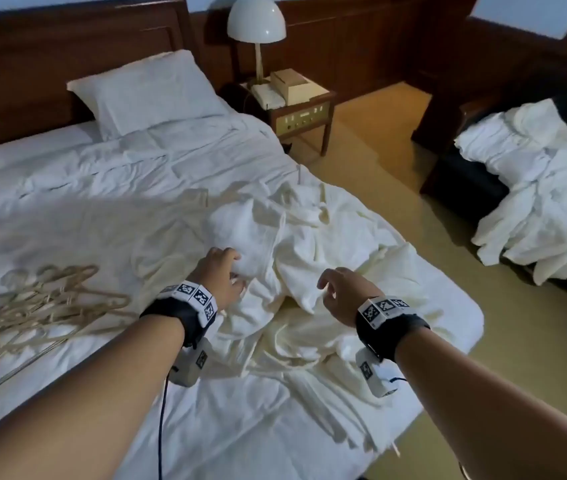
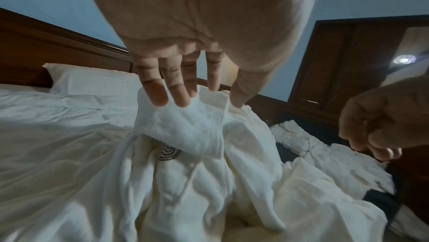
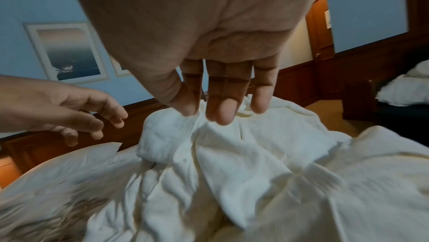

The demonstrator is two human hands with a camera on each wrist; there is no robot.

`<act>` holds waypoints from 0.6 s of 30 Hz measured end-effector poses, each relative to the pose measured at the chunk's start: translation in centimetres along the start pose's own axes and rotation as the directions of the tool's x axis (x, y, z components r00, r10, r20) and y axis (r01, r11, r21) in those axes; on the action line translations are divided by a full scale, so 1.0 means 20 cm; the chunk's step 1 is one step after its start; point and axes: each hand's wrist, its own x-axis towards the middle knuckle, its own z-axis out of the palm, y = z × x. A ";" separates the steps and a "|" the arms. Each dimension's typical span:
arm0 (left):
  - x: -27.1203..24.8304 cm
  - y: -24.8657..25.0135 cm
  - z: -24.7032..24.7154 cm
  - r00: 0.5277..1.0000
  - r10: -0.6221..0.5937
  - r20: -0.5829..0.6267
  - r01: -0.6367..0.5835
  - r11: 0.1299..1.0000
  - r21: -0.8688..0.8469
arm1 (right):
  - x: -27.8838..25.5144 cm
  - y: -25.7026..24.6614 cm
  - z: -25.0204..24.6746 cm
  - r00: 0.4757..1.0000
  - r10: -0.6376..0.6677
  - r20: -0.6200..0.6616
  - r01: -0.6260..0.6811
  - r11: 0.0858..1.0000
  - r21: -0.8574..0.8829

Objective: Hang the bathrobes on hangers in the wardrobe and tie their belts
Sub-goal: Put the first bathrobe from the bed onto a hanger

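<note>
A bed with rumpled white sheets fills the near ground, and a cream bathrobe lies crumpled on its right half, directly beneath both hands. The left hand hangs over the robe's raised fold with fingers spread and relaxed; whether its tips touch the cloth I cannot tell. The right hand hovers just to the right of that fold, fingers loosely extended downward, gripping nothing that shows. In the left wrist view a dark emblem of concentric arcs sits on the robe just under the fold; no lettering can be read. Both wrists carry black bands with square black-and-white markers. To the left on the sheet lies a tangle of pale hangers, well apart from the robe. Farther back are a white pillow against the dark wooden headboard, a nightstand with a white dome lamp, and tan carpet. At the far right more white cloth is heaped on a dark seat.
</note>
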 end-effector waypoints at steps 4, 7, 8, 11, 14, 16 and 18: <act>0.16 -0.01 0.02 0.992 -0.094 -0.079 0.098 0.994 0.050 | 0.35 0.05 -0.13 0.999 -0.034 0.023 0.035 0.999 -0.038; 0.29 -0.02 0.02 0.987 -0.111 -0.114 0.122 0.988 0.098 | 0.62 0.03 -0.18 0.992 -0.127 -0.028 0.125 0.991 -0.043; 0.32 -0.01 0.02 0.983 -0.136 -0.126 0.148 0.984 0.094 | 0.71 0.01 -0.18 0.988 -0.144 -0.056 0.142 0.989 -0.047; 0.41 0.00 0.05 0.967 -0.211 -0.145 0.225 0.971 0.081 | 0.96 0.00 -0.19 0.995 -0.084 -0.054 0.081 0.995 -0.056; 0.44 0.02 0.11 0.959 -0.233 -0.159 0.251 0.962 0.107 | 1.08 0.02 -0.16 0.982 -0.041 0.185 0.054 0.997 -0.061; 0.46 0.04 0.13 0.963 -0.214 -0.160 0.239 0.959 0.153 | 1.06 0.05 -0.12 0.937 -0.153 0.313 0.195 0.975 -0.108; 0.48 0.08 0.15 0.970 -0.207 -0.130 0.232 0.947 0.221 | 0.98 0.07 -0.08 0.869 -0.278 0.410 0.339 0.937 -0.083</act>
